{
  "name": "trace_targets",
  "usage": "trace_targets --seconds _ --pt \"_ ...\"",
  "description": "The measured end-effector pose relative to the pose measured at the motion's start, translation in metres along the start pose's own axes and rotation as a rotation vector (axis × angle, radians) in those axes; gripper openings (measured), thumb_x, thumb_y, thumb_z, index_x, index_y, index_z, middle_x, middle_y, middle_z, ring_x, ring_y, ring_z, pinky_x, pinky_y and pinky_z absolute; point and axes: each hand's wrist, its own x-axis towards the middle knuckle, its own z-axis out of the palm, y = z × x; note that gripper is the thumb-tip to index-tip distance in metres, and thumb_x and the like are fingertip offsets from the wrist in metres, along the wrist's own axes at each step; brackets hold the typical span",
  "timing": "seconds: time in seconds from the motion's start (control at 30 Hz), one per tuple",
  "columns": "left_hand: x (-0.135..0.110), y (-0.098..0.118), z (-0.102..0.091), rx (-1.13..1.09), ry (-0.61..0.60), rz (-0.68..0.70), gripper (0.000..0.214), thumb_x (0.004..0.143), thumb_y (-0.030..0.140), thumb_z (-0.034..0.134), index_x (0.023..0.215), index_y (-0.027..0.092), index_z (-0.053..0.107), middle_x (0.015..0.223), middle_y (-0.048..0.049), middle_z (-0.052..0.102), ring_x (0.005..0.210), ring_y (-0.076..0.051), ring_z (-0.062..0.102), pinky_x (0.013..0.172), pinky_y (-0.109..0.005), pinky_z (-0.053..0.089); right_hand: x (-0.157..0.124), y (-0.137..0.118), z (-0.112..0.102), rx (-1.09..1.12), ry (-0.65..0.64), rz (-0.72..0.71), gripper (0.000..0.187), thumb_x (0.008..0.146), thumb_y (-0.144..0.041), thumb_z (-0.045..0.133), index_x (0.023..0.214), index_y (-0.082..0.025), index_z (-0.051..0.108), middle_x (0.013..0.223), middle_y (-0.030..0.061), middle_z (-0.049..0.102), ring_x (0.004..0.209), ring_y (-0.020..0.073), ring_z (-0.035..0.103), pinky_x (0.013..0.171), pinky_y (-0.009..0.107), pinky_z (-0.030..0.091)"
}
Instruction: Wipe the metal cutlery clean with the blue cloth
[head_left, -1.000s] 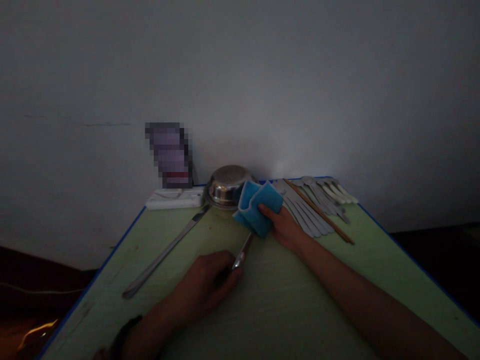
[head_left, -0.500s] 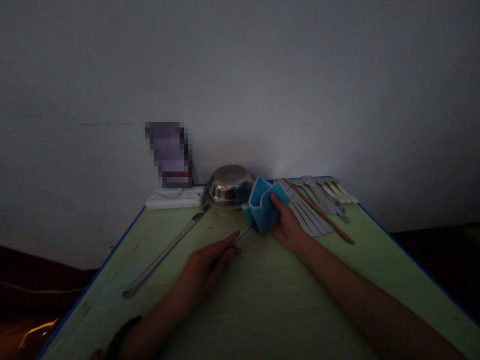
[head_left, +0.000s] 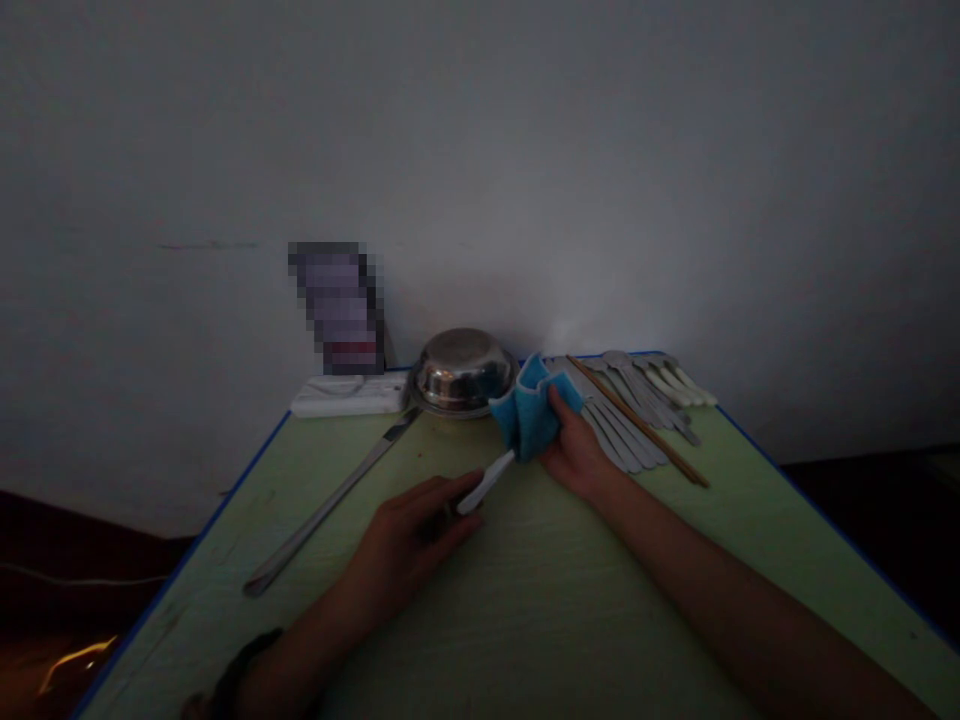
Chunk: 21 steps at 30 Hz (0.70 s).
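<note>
The light in here is dim. At the green table (head_left: 570,610) the person's left hand (head_left: 409,540) is closed around the near end of a slim metal piece of cutlery (head_left: 486,483), thumb and fingers pinching it just above the tabletop. Its long axis runs from near left up to far right, and the far end disappears into a blue cloth (head_left: 534,415), so I cannot tell what kind of piece it is. The right hand (head_left: 581,455) has the cloth bunched in a firm grasp, folded over that hidden end. The two hands sit close together at the middle of the table, one at each end of the piece. The left is nearer to me and the right is farther off and to the right.

Just behind the cloth an upturned steel bowl (head_left: 461,368) stands against the wall. To its right, a row of spoons and forks (head_left: 626,405) lies fanned out, with a wooden chopstick (head_left: 637,423) slanting across them, just beside the right hand. On the left, a long-handled utensil (head_left: 330,505) lies on its own, slanted much the same way as the held piece and well apart from the left hand. A white power strip (head_left: 349,395) sits at the far left edge.

The upright object (head_left: 337,305) behind the strip is blurred out, and I can read no brand, label or writing anywhere.
</note>
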Motion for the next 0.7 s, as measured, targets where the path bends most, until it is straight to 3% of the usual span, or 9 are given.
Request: trace_targets --seconds 0.27,0.7 --pt "0.0005 0.0025 -0.0015 0.038 0.018 -0.010 0.035 0.085 0.024 0.054 0.120 0.022 0.056 0.083 -0.0002 0.064 0.068 -0.013 0.060 0.063 -0.023 0.048 0.0000 0.0017 -0.0026 -0.084 -0.050 -0.028 0.026 0.073 -0.044 0.063 0.090 -0.025 0.062 0.089 0.0009 0.072 0.097 0.0202 0.064 0.082 0.035 0.054" --pt "0.0000 0.0014 0.0001 0.040 0.013 0.004 0.035 0.086 0.024 0.053 0.121 0.023 0.055 0.079 0.0015 0.061 0.065 -0.012 0.058 0.061 -0.022 0.047 -0.0036 0.0013 0.0008 -0.074 -0.052 -0.007 0.021 0.077 -0.039 0.060 0.090 -0.024 0.062 0.093 0.0012 0.072 0.101 0.0197 0.062 0.087 0.035 0.052"
